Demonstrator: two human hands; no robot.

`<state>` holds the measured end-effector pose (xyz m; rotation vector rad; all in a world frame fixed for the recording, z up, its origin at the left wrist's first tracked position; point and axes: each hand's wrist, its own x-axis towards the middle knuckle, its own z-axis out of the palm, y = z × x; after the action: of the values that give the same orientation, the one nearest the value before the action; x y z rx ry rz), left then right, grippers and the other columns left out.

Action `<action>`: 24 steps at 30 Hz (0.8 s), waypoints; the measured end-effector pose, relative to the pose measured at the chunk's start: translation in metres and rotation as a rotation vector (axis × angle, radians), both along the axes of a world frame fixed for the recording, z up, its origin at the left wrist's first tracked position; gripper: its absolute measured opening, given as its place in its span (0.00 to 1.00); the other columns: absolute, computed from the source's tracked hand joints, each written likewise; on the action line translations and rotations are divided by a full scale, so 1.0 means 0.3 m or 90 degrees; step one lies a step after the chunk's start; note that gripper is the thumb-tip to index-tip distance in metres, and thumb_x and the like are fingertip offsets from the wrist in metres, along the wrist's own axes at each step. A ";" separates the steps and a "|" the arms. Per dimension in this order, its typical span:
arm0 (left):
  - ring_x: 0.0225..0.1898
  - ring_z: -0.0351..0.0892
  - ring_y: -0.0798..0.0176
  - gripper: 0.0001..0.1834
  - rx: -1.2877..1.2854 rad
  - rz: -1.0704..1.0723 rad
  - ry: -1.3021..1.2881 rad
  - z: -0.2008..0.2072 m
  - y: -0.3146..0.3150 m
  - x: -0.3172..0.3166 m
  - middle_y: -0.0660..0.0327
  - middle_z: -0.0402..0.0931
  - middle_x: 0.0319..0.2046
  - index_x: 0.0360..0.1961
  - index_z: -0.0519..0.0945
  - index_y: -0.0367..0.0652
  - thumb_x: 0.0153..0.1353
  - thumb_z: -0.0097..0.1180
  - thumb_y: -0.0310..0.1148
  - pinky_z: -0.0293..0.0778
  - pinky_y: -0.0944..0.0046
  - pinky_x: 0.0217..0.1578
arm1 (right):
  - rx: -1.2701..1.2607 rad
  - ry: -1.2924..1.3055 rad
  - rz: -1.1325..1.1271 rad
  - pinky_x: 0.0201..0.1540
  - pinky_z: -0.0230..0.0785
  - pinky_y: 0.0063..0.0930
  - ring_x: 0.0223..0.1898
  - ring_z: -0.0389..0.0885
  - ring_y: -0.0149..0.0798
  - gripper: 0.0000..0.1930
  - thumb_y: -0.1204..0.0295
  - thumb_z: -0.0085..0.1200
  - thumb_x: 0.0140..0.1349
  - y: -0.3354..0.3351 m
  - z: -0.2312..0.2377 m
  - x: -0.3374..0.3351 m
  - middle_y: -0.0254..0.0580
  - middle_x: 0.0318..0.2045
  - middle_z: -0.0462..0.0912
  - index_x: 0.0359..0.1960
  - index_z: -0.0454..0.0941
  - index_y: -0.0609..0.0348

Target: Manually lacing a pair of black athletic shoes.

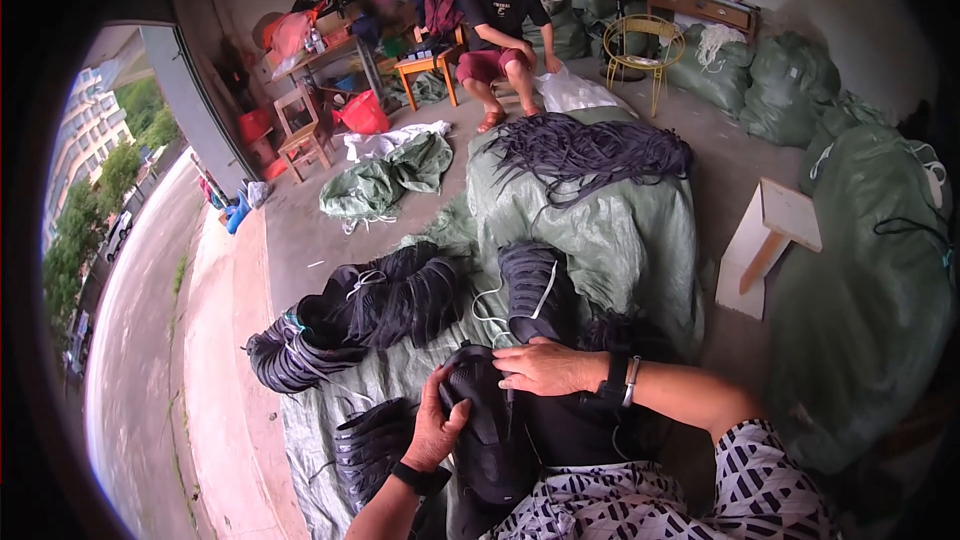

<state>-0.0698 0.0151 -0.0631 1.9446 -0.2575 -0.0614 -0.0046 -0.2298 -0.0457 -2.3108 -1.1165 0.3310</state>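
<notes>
A black shoe upper (478, 400) lies lengthwise over my lap. My left hand (437, 428) grips its left edge, the fingers along the side and the thumb over the top. My right hand (545, 368) is closed on its far right edge, fingertips at the opening; what lies under them is hidden. Just beyond stands a bundle of nested black uppers (532, 290) tied with white cord. More tied bundles of black uppers (400, 300) rest on the green woven sheet (330, 420) to the left. Another small stack (368, 445) sits beside my left forearm.
A heap of black straps (600, 152) covers a green sack-draped mound (590, 230). Behind it, a person (505, 30) sits by a white bag (575, 90). A wooden stand (770, 230) and bulging green sacks (860, 310) are at right. A doorway opens left.
</notes>
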 end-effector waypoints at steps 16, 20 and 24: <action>0.70 0.38 0.39 0.52 0.220 0.060 -0.014 -0.002 -0.115 -0.089 0.36 0.36 0.67 0.68 0.34 0.31 0.60 0.53 0.50 0.41 0.51 0.67 | 0.106 -0.193 0.073 0.32 0.78 0.32 0.41 0.75 0.44 0.12 0.68 0.55 0.55 0.108 -0.017 0.033 0.51 0.52 0.69 0.41 0.75 0.57; 0.69 0.29 0.32 0.59 0.296 -0.030 -0.112 0.001 -0.147 -0.122 0.33 0.24 0.67 0.69 0.34 0.37 0.53 0.59 0.57 0.36 0.39 0.65 | 0.149 -0.111 0.070 0.38 0.77 0.38 0.43 0.75 0.45 0.11 0.68 0.58 0.54 0.114 -0.037 0.084 0.46 0.48 0.70 0.39 0.77 0.55; 0.70 0.27 0.35 0.53 0.361 0.002 -0.075 -0.005 -0.171 -0.130 0.36 0.23 0.68 0.70 0.41 0.42 0.56 0.55 0.59 0.37 0.41 0.65 | 0.366 0.140 0.161 0.50 0.72 0.38 0.54 0.73 0.51 0.16 0.68 0.60 0.54 0.019 -0.078 0.207 0.54 0.57 0.69 0.45 0.79 0.54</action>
<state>-0.1087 -0.0363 -0.0647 2.5163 -0.3413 -0.0167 0.0574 -0.2241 -0.0692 -1.5987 -1.2036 0.2998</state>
